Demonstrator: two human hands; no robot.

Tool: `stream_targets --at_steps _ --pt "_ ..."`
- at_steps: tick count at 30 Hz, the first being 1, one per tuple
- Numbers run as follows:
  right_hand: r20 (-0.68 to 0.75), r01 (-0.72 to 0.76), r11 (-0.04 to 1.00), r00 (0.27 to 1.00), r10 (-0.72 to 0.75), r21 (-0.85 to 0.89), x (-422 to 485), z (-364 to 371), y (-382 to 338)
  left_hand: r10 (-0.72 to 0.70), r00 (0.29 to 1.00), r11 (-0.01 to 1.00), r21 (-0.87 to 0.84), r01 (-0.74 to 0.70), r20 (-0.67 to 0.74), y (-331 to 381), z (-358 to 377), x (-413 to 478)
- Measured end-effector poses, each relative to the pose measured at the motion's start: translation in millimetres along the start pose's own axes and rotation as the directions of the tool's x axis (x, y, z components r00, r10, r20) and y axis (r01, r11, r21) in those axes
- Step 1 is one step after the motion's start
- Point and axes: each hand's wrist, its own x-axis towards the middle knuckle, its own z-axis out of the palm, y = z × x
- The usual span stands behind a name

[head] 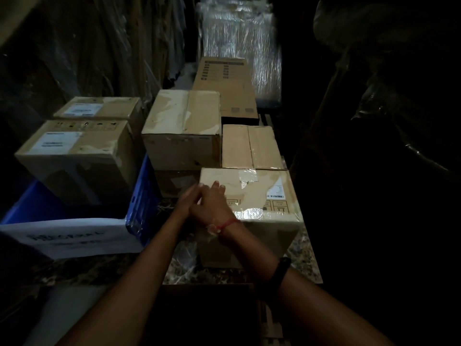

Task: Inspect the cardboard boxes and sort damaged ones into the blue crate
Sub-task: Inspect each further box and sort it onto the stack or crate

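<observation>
Cardboard boxes (pixel 182 128) crowd a marbled counter (pixel 306 258) in a dim storeroom, with a film-wrapped stack (pixel 239 46) at upper centre. Blue crate (pixel 142 203), lower left, holds two labelled boxes (pixel 74 156). The nearest box (pixel 262 191), centre frame, sits taped top up, its long axis running left to right. My right hand (pixel 214 206) lies flat on its top left corner; my left hand (pixel 185 203) presses straight-fingered against its left side.

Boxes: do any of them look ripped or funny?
Yes. The big middle box has pale, torn, peeling patches across its top. The nearest box has wrinkled tape lifting on its lid.
</observation>
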Motion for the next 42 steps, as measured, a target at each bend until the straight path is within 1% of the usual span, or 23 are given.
stream_targets --at_steps 1,2,3,4,5,6,7,8,10,12,13,17,19,21,23,26,30,32,33,35,37,38,42 --pt "-0.012 0.057 0.998 0.998 -0.057 -0.005 -1 -13 10 0.062 0.996 0.994 0.096 -0.056 -0.057 8 2 -3" --pt "-0.05 0.07 0.998 0.996 -0.07 0.005 -1 -27 24 0.178 0.979 0.966 0.208 -0.154 -0.1 15 4 -6" --pt "-0.081 0.068 0.997 0.994 -0.07 -0.026 1 -41 38 0.296 0.953 0.889 0.384 -0.249 -0.066 24 9 -9" --pt "-0.088 0.052 0.992 0.994 -0.062 -0.114 8 -50 55 0.384 0.922 0.737 0.588 -0.335 0.045 38 17 -20" --pt "-0.095 0.023 0.974 0.994 -0.046 -0.227 12 -56 72 0.41 0.892 0.539 0.738 -0.405 0.191 38 24 -17" --pt "-0.091 -0.009 0.948 0.996 -0.021 -0.319 17 -57 88 0.38 0.872 0.367 0.815 -0.449 0.309 42 33 -19" --pt "-0.078 -0.022 0.926 0.997 -0.008 -0.376 18 -57 99 0.306 0.882 0.269 0.856 -0.442 0.36 41 42 -16" --pt "-0.083 -0.022 0.911 0.996 -0.013 -0.411 18 -54 108 0.254 0.896 0.186 0.891 -0.414 0.364 40 51 -15" --pt "-0.129 0.004 0.897 0.989 -0.067 -0.441 14 -47 118 0.253 0.904 0.059 0.927 -0.37 0.345 37 64 -13" --pt "-0.154 0.019 0.891 0.983 -0.099 -0.453 10 -40 121 0.29 0.895 -0.004 0.936 -0.352 0.338 27 66 -15" --pt "-0.148 0.017 0.888 0.984 -0.096 -0.46 10 -38 122 0.284 0.898 -0.02 0.939 -0.344 0.335 23 65 -15" --pt "-0.128 0.014 0.882 0.988 -0.084 -0.471 14 -40 123 0.253 0.905 -0.015 0.936 -0.351 0.343 30 66 -16" --pt "-0.099 0.027 0.876 0.991 -0.085 -0.482 14 -46 124 0.251 0.912 0.014 0.941 -0.339 0.325 34 64 -18" --pt "-0.081 0.002 0.875 0.996 -0.048 -0.483 8 -53 128 0.273 0.924 0.042 0.956 -0.29 0.268 34 56 -23" --pt "-0.119 -0.028 0.863 0.992 -0.038 -0.505 -1 -56 135 0.299 0.926 0.049 0.965 -0.257 0.231 29 46 -27" --pt "-0.167 -0.043 0.836 0.984 -0.059 -0.548 -9 -48 141 0.314 0.918 0.073 0.958 -0.278 0.243 19 40 -30" --pt "-0.172 -0.053 0.837 0.984 -0.049 -0.544 -2 -46 141 0.307 0.92 0.089 0.955 -0.283 0.244 21 41 -24" --pt "-0.164 -0.056 0.839 0.986 -0.04 -0.541 -1 -49 141 0.338 0.91 0.145 0.942 -0.303 0.24 20 40 -25" --pt "-0.172 -0.065 0.844 0.985 -0.033 -0.533 -2 -49 141 0.383 0.895 0.187 0.929 -0.318 0.23 18 39 -27" --pt "-0.234 -0.091 0.852 0.972 -0.037 -0.515 -7 -43 141 0.506 0.841 0.255 0.899 -0.355 0.189 13 38 -34" --pt "-0.299 -0.117 0.854 0.953 -0.047 -0.507 -13 -35 141 0.543 0.827 0.297 0.888 -0.35 0.144 11 37 -37" --pt "-0.311 -0.128 0.845 0.949 -0.047 -0.52 -13 -32 141 0.531 0.837 0.304 0.892 -0.334 0.133 11 37 -37" --pt "-0.293 -0.143 0.835 0.956 -0.023 -0.531 -4 -35 141 0.497 0.857 0.265 0.917 -0.297 0.134 16 39 -30"
